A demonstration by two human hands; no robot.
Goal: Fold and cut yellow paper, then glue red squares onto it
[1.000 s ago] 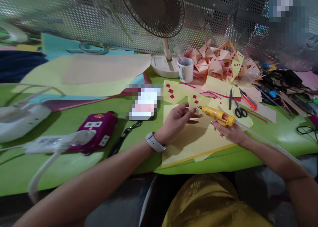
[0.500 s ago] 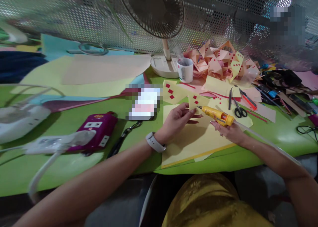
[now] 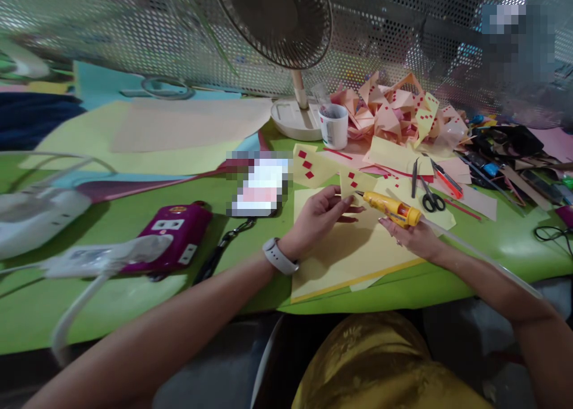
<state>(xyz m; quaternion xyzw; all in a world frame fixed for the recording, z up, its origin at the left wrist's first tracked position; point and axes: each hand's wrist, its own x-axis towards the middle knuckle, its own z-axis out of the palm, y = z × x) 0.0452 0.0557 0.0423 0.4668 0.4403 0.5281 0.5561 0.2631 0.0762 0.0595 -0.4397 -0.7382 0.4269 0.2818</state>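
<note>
Over the yellow sheet [image 3: 340,265], the left hand [image 3: 319,217] pinches the red-diamond paper [image 3: 346,183] by its lower edge; just rightward, the glue gun [image 3: 388,206] points very near that hand, so one slip could scorch skin; the right hand [image 3: 416,239] grips it, glue stick [image 3: 474,252] trailing.

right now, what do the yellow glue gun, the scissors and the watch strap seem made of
The yellow glue gun looks like smooth moulded plastic, going by its even, bright colour; its dark tip is probably metal. The scissors have smooth black handles, likely plastic; the blades are too small to judge. The watch strap looks like matte rubber or silicone: a smooth band with small holes.
</note>
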